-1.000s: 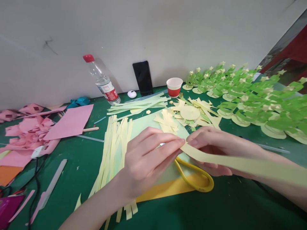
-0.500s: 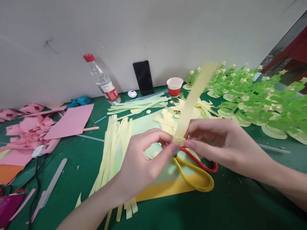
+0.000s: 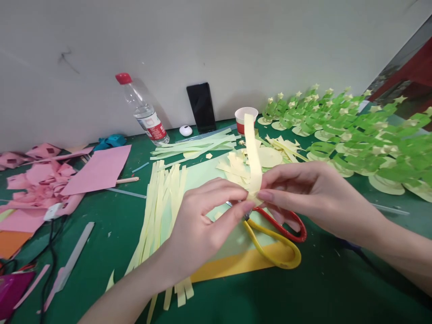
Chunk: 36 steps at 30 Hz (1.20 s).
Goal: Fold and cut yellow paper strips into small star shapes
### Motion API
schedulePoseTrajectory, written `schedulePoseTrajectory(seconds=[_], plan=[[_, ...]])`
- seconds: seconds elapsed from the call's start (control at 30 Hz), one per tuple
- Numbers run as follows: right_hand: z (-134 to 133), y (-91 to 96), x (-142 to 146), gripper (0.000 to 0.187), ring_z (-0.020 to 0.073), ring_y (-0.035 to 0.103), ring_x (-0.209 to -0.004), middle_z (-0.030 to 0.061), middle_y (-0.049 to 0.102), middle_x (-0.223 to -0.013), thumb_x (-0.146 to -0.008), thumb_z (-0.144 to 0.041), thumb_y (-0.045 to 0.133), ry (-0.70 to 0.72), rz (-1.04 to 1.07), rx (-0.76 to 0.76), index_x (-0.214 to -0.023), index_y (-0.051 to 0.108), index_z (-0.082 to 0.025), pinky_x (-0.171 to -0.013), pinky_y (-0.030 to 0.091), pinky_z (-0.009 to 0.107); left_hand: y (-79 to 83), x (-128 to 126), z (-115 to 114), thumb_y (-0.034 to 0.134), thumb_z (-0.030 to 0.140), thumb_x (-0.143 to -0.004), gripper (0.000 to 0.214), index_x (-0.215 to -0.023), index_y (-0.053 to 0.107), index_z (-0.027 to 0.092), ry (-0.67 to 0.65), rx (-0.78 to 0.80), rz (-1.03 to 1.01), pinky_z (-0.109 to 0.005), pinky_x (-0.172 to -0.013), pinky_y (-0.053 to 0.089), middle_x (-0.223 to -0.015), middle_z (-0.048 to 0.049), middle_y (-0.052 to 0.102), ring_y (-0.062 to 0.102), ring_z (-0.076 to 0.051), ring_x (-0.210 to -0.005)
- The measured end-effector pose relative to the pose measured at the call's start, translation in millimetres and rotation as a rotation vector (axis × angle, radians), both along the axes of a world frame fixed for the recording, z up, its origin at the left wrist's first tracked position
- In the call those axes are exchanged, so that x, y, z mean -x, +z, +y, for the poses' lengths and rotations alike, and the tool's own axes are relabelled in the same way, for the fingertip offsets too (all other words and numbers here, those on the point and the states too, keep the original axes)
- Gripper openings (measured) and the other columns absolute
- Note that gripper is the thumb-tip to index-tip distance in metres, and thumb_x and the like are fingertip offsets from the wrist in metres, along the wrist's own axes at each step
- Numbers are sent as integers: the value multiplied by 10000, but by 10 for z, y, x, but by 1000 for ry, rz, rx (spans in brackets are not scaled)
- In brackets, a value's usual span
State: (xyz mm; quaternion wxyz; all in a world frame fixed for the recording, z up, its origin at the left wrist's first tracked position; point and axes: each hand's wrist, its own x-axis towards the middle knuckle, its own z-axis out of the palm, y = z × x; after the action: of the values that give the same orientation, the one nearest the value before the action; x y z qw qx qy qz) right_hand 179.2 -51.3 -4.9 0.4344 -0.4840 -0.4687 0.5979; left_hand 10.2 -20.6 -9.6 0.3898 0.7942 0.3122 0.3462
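Note:
A pale yellow paper strip stands upright between my hands, its lower end folded and pinched at the fingertips. My left hand grips that folded end between thumb and index finger. From the other side, my right hand pinches the same spot, thumb in front. Just below the fingers lie scissors with one yellow and one red handle; their blades are mostly hidden by my left hand. They rest on light green paper sheets with a darker yellow sheet beneath.
Loose yellow strips lie left of the sheets, pale green strips behind. Further back stand a water bottle, a phone and a paper cup. Green paper plants with stars fill the right; pink paper lies left.
The strip's free end has swung left and towards me, from leaning right to nearly upright. Both hands keep their pinch at the folded end, with the right fingers slightly shifted.

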Motion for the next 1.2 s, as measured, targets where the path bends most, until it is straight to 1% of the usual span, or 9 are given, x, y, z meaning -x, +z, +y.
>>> schedulePoseTrajectory(seconds=[0.23, 0.4, 0.53, 0.63, 0.7, 0.83, 1.0, 1.1, 1.2], plan=[[10, -12, 29, 138, 50, 469, -366, -53, 545, -440, -600, -173, 770, -34, 5, -36, -603, 635, -144, -322, 404, 114, 6, -9, 1, 578, 97, -794, 154, -665, 624, 166, 11, -91, 70, -217, -558, 445, -711, -11, 660, 571, -129, -638], [17, -29, 26, 152, 54, 475, -358, -45, 563, -447, -589, -178, 774, -67, -33, -72, -585, 625, -148, -343, 423, 136, -3, -29, 8, 543, 118, -824, 158, -689, 613, 161, 2, -138, 147, -223, -577, 446, -659, -6, 622, 560, -132, -631], [20, -47, 22, 147, 52, 467, -324, -45, 561, -419, -608, -198, 765, -98, -28, -52, -592, 626, -153, -322, 394, 133, -35, -44, 17, 496, 166, -860, 194, -688, 587, 159, -46, -105, 180, -220, -555, 432, -642, 0, 589, 548, -127, -608], [7, -51, 38, 154, 58, 487, -343, -43, 572, -428, -607, -182, 767, -123, 5, -60, -575, 618, -156, -335, 406, 135, -69, -52, 8, 478, 210, -884, 213, -711, 594, 167, -117, -77, 201, -224, -590, 430, -638, 12, 580, 541, -122, -607], [-3, -53, 57, 162, 62, 515, -383, -41, 587, -460, -597, -160, 771, -135, 24, -87, -556, 614, -158, -362, 426, 134, -86, -56, -5, 441, 214, -902, 250, -692, 568, 168, -129, -61, 208, -229, -604, 424, -636, 13, 560, 531, -122, -612], [-8, -68, 80, 202, 81, 596, -499, -38, 626, -530, -648, -136, 735, -76, 50, -129, -527, 577, -169, -486, 489, 143, -89, -48, -27, 357, 175, -916, 297, -638, 459, 180, -151, -10, 177, -226, -574, 410, -626, 13, 495, 496, -122, -608], [-17, -85, 67, 239, 107, 614, -547, -31, 626, -533, -696, -146, 690, 14, 105, -59, -535, 517, -180, -561, 515, 188, -68, -18, -24, 326, 189, -921, 285, -693, 495, 179, -250, 44, 181, -232, -600, 434, -687, -14, 534, 523, -136, -655], [-24, -76, 66, 231, 94, 604, -552, -34, 617, -521, -702, -124, 670, 48, 118, -51, -535, 521, -179, -571, 502, 171, -67, -14, -15, 305, 151, -911, 295, -697, 507, 179, -254, 30, 159, -229, -602, 441, -694, -19, 548, 531, -132, -651], [-24, -62, 72, 233, 98, 593, -553, -33, 615, -519, -713, -158, 667, 66, 112, -50, -538, 516, -181, -591, 504, 185, -78, -14, -8, 289, 143, -893, 316, -652, 487, 188, -233, -11, 141, -239, -573, 439, -654, -19, 539, 522, -135, -621]])
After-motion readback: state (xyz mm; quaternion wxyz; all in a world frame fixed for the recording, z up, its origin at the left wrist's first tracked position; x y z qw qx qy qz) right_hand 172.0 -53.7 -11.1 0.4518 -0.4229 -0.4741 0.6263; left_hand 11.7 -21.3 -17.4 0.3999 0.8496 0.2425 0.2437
